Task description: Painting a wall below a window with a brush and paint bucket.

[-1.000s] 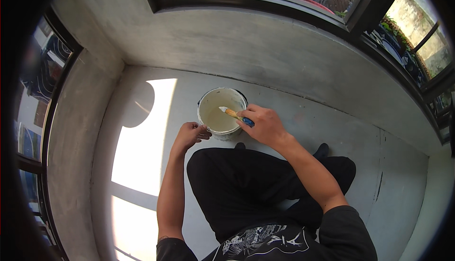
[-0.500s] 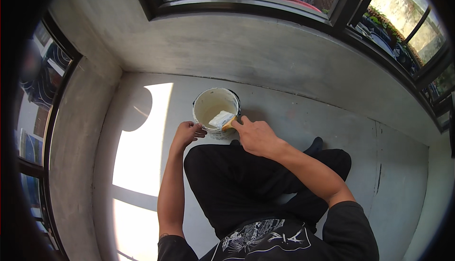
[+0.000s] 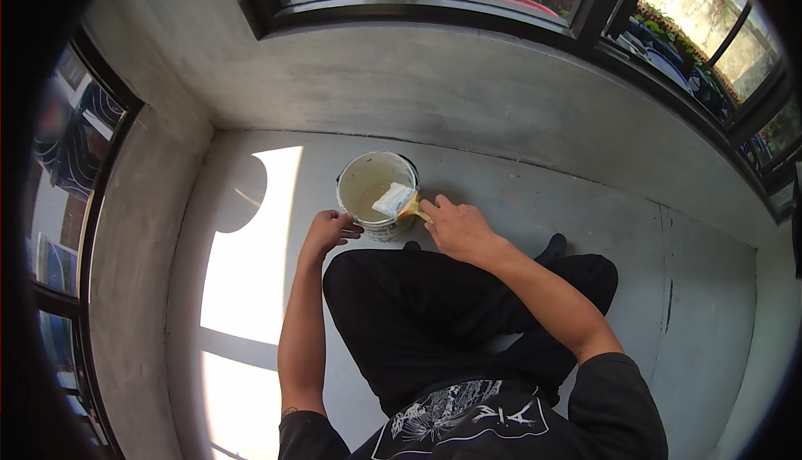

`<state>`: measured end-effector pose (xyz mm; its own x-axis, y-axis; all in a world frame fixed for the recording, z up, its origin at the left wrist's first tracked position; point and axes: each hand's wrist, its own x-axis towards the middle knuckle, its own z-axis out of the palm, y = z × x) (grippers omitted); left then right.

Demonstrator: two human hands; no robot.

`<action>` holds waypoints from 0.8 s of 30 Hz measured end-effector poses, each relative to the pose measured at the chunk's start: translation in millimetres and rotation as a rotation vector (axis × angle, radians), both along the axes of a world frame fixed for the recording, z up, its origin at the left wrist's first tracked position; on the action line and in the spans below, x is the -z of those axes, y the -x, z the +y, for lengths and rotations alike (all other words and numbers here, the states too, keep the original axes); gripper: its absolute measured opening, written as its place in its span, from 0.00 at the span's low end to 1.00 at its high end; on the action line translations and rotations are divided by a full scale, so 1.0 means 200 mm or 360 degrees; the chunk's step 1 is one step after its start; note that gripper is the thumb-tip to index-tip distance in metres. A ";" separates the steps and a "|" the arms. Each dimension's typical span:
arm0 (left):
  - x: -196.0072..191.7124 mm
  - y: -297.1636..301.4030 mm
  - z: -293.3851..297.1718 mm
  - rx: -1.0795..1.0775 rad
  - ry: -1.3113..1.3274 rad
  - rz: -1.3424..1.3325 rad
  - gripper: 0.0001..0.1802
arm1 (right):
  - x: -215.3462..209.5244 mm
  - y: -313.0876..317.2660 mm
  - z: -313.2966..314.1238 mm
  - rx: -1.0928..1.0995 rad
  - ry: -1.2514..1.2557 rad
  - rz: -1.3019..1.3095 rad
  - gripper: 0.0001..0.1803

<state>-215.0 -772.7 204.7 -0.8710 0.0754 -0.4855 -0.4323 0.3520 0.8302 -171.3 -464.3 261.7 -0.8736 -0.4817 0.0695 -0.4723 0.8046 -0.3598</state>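
A white paint bucket (image 3: pixel 354 182) with a smeared rim stands on the floor in front of my crossed legs. Pale paint (image 3: pixel 364 207) shows low inside it. My left hand (image 3: pixel 331 232) grips the bucket's near-left rim, its fingers bent against the outside. In my right hand (image 3: pixel 461 228) is a paintbrush (image 3: pixel 411 208), held by its yellowish handle. The brush's wide bristles, coated in white, lie over the right part of the bucket's opening, tilted up and to the left.
A low grey wall (image 3: pixel 376 84) under dark-framed windows (image 3: pixel 418 10) runs beyond the bucket. Another windowed wall (image 3: pixel 142 268) stands on the left. Bright sunlight falls on the grey floor (image 3: pixel 242 284). My feet, in dark socks (image 3: pixel 551 249), stick out by my knees.
The brush has turned at the bucket's right rim, so more of its handle shows. My right hand has shifted slightly to the right. My left hand stays at the rim.
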 end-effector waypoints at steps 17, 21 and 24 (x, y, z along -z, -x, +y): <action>-0.41 -0.10 0.57 -0.0270 0.0886 0.0791 0.21 | -0.37 0.60 -0.26 0.0425 0.0297 0.0423 0.22; -0.22 -0.10 0.71 -0.0109 0.0631 0.0903 0.17 | -0.47 0.71 -0.30 0.0407 0.0200 0.0384 0.22; -0.20 -0.10 0.74 0.0096 0.0482 0.1013 0.15 | -0.49 0.75 -0.25 0.0474 0.0155 0.0409 0.22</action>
